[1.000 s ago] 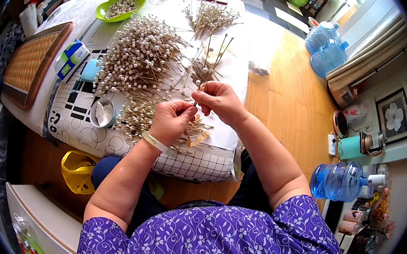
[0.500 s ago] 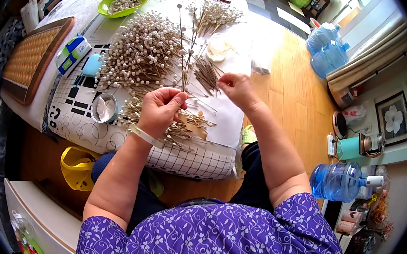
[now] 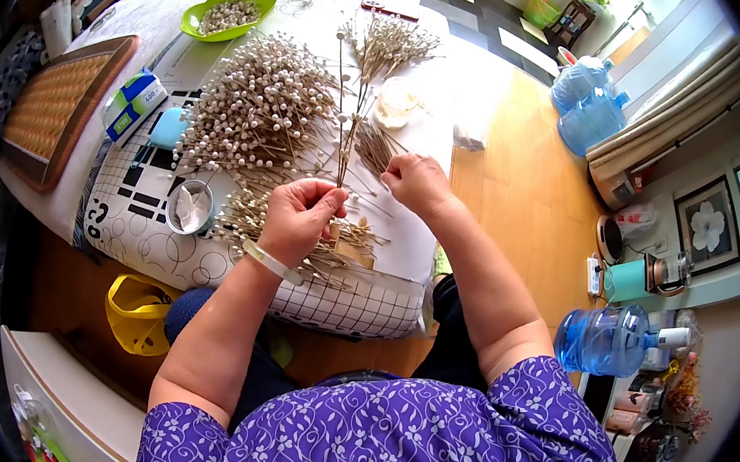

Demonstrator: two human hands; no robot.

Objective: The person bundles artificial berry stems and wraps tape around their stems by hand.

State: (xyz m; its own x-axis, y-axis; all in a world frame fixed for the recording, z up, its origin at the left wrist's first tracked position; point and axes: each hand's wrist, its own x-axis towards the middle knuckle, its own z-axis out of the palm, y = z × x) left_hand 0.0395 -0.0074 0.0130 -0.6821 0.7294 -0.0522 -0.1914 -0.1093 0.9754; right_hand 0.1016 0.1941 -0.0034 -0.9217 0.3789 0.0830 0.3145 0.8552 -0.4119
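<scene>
My left hand (image 3: 302,220) pinches the lower end of an upright brown beaded stem spray (image 3: 345,135) between thumb and fingers. To its right, my right hand (image 3: 419,182) is closed, fingertips together; whatever it holds, if anything, is too small to make out. Thin brown sticks (image 3: 373,148) lie just beyond the right hand. A large heap of white-beaded stems (image 3: 255,104) spreads behind my left hand, and more pale-tipped stems (image 3: 328,257) lie under and around it. Further back are a pale round roll (image 3: 395,102) and a bunch of finished-looking sprays (image 3: 392,43).
A green bowl of beads (image 3: 232,32) stands at the back. On the left are a tissue pack (image 3: 135,105), a light-blue object (image 3: 168,128) and a small cup (image 3: 190,207). A yellow bag (image 3: 139,315) sits below the table edge; water bottles (image 3: 612,339) stand at right.
My right hand has come slightly left, nearer the left hand. The left hand still grips the spray. The whole view has shifted a little.
</scene>
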